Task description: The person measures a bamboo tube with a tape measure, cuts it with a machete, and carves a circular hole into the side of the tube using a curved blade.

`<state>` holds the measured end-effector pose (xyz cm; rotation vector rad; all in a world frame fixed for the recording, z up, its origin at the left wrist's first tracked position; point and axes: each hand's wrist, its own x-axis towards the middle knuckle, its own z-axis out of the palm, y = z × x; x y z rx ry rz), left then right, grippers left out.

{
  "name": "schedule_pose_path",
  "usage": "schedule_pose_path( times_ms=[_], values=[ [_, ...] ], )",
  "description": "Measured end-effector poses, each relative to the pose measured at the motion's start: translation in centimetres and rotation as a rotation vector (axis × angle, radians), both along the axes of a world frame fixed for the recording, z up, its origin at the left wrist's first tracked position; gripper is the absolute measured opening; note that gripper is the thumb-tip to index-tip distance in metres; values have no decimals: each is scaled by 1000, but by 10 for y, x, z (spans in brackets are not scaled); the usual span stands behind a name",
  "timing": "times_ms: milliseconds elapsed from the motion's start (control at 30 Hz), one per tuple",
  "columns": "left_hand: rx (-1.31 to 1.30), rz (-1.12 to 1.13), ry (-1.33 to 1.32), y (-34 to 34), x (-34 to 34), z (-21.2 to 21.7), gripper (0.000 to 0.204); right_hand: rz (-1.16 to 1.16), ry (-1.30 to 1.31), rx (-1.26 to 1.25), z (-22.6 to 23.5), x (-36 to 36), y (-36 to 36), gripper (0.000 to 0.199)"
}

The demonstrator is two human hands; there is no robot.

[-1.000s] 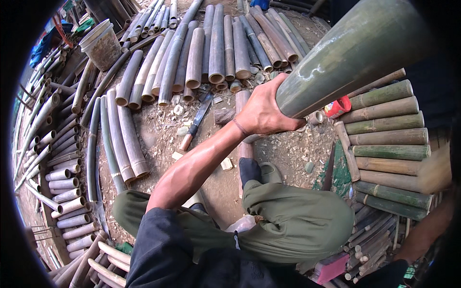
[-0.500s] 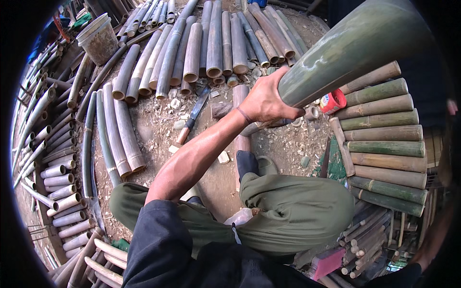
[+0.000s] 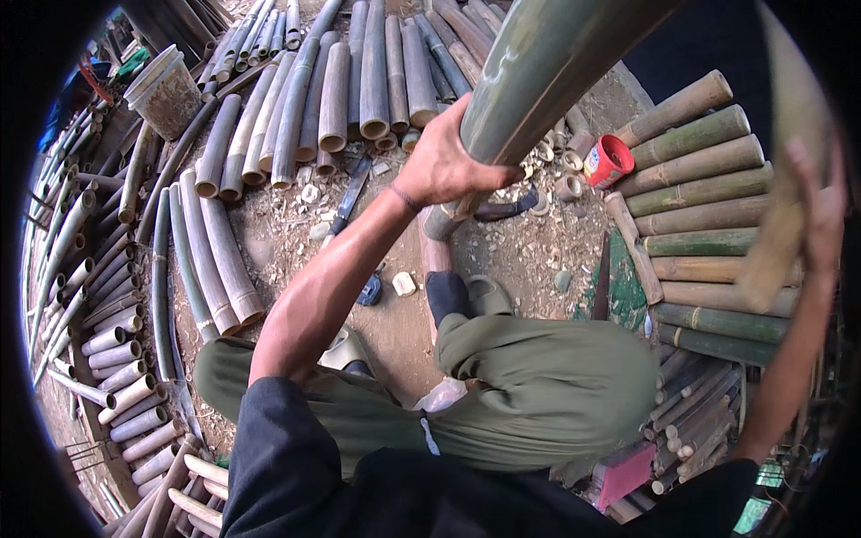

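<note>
One thick green bamboo pole point(image 3: 547, 72) rises steeply from the ground toward the upper right, its lower end planted just beyond the person's knees. Left hand point(image 3: 444, 161) clamps it low down, fingers point(image 3: 489, 175) wrapped tight round the stem, thumb side facing the camera. Right hand point(image 3: 821, 215) is up at the far right edge, blurred, gripping a pale wooden piece point(image 3: 780, 224) with fingers curled shut round it. Just right of the pole's foot sits a small red cup point(image 3: 610, 160) among short cut bamboo rings point(image 3: 567, 186). Near the pole's base a dark blade point(image 3: 350, 193) lies on the dirt floor point(image 3: 529, 260). Right of that, green bamboo lengths point(image 3: 691, 193) are stacked side by side; on the far side, a row of grey bamboo poles point(image 3: 341, 90), with a dirty bucket point(image 3: 166, 90) at far left.
</note>
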<state>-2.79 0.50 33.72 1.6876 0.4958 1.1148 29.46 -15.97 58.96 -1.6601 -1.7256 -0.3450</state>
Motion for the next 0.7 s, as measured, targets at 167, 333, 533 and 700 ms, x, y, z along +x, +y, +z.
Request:
schedule_pose_path(
  times_ms=[167,333,533,700],
  values=[
    [-112,81,-75,37,-25,-12,82,55,344,-485,-222,-7,23,98],
    [-14,486,-67,166,-97,57,54,-149,438,-869,-424,-27,-12,97],
    [-364,934,337,261,-190,-33,62,-223,162,-374,-570,-42,68,64],
    [-381,1212,1004,324,-288,-204,94,-646,435,-756,-644,-6,306,73]
  ],
)
